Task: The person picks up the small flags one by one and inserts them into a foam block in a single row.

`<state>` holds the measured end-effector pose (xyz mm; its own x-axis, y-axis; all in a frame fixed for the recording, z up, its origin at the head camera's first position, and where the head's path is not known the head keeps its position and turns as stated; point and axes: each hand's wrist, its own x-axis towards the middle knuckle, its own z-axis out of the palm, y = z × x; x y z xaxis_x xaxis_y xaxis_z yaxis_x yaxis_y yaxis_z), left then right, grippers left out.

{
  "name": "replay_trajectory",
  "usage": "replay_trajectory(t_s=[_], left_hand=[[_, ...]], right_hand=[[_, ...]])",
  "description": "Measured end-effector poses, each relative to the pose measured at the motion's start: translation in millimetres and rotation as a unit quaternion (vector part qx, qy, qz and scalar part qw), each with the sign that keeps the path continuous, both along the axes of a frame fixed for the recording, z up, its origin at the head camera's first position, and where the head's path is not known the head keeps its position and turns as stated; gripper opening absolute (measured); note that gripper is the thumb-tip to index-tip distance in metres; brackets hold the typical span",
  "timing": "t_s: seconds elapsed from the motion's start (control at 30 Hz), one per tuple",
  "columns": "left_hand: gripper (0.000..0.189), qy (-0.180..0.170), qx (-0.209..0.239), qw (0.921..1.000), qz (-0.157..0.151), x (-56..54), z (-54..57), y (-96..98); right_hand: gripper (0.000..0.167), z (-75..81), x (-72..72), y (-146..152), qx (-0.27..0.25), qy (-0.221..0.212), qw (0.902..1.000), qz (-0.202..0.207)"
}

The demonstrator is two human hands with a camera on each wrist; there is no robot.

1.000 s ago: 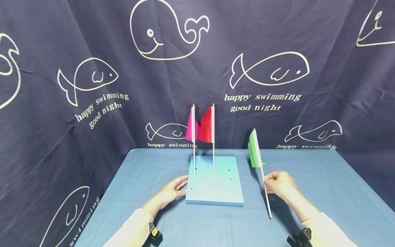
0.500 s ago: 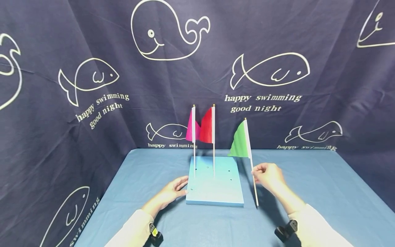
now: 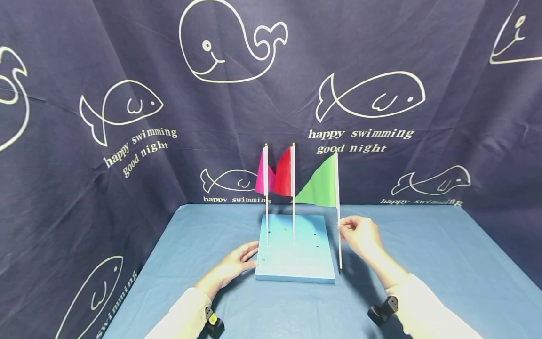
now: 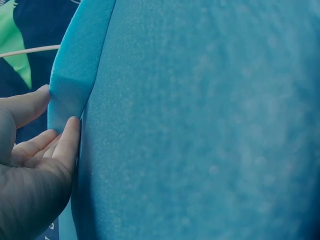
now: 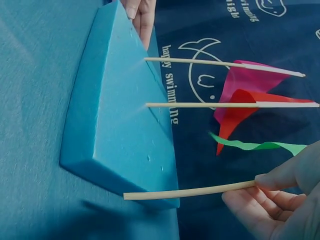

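My right hand (image 3: 360, 234) pinches the thin wooden stick of a green flag (image 3: 322, 184) between thumb and fingers. The flag stands nearly upright, its lower stick end just right of a light blue foam block (image 3: 296, 266). In the right wrist view that bare stick end (image 5: 150, 195) passes in front of the block's side. A pink flag (image 3: 261, 175) and a red flag (image 3: 284, 174) stand upright in the block. My left hand (image 3: 234, 261) rests against the block's left edge; in the left wrist view its thumb and fingertips (image 4: 73, 125) touch the block's side.
Small holes (image 3: 314, 234) dot the block's top, mostly on its right half. A blue cloth (image 3: 440, 263) covers the table under everything. Behind and to the left hangs a dark curtain (image 3: 237, 113) with white whale and fish drawings.
My right hand has carried the green flag leftward and up toward the block. The flag has straightened from a tilt to nearly vertical and spread out. The left hand and block stay put.
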<state>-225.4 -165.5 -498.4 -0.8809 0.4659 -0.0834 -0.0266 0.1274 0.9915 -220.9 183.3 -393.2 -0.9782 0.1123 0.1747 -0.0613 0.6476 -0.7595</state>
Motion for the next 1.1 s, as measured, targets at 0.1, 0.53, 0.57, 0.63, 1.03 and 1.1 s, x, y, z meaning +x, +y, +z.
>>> replay_trajectory(t_s=[0.1, 0.53, 0.57, 0.63, 1.03, 1.1], left_hand=[[0.065, -0.002, 0.002, 1.0, 0.0, 0.4, 0.0, 0.1], [0.066, -0.002, 0.002, 1.0, -0.002, 0.0, -1.4, -0.1], [0.066, -0.001, 0.002, 1.0, -0.002, -0.1, -1.4, -0.1], [0.065, 0.0, 0.002, 1.0, -0.002, -0.4, -1.7, 0.1], [0.065, 0.003, 0.005, 1.0, 0.002, -0.1, -3.2, 0.2], [0.065, 0.005, 0.004, 1.0, 0.002, -0.4, -3.9, 0.1]], right_hand=[[0.017, 0.0, -2.7, -4.7, -0.01, 0.013, 0.9999, -0.004], [0.013, -4.6, -12.0, -22.2, -0.07, 0.058, 0.9956, -0.02], [0.013, -5.3, -13.1, -23.0, -0.072, 0.058, 0.9955, -0.021], [0.013, -6.6, -15.0, -24.7, -0.078, 0.059, 0.995, -0.021], [0.01, -13.1, -23.5, -37.0, -0.108, 0.092, 0.9894, -0.028], [0.01, -15.0, -25.3, -38.8, -0.116, 0.089, 0.9889, -0.026]])
